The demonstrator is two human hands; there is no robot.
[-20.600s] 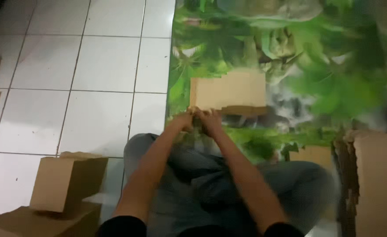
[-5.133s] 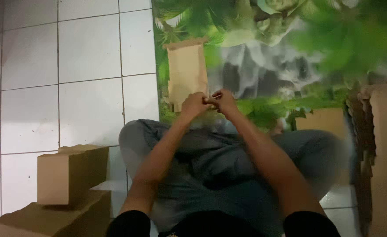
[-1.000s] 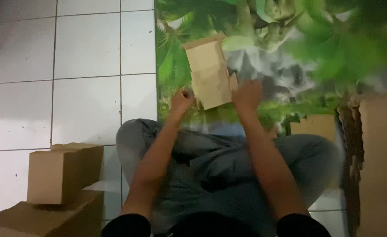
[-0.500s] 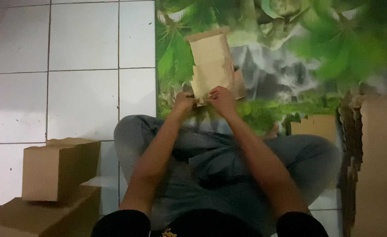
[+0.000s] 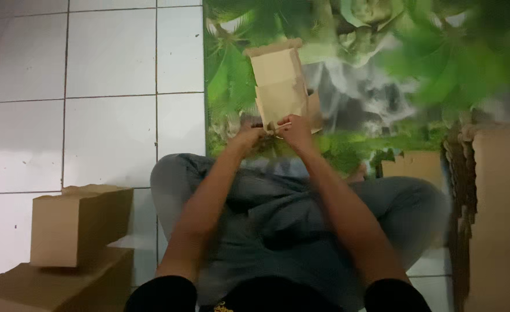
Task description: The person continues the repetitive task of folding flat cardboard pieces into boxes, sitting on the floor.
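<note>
Both hands (image 5: 272,134) pinch a flat brown paper bag (image 5: 279,86)

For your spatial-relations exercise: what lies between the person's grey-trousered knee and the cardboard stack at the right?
In the head view, a small brown cardboard piece lies on the green leaf-patterned mat between the knee and the stack.

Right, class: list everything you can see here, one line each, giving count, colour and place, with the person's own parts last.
paper bag: one, tan, held up over the mat
mat: one, green leaf print, on the floor ahead
floor tiles: many, white, left
folded bags: two, brown, stacked bottom left
cardboard stack: one pile, brown, right edge
flat cardboard piece: one, brown, by the right knee
trousers: grey, legs crossed
left hand: at the bag's lower edge
right hand: gripping the bag's lower edge
</note>
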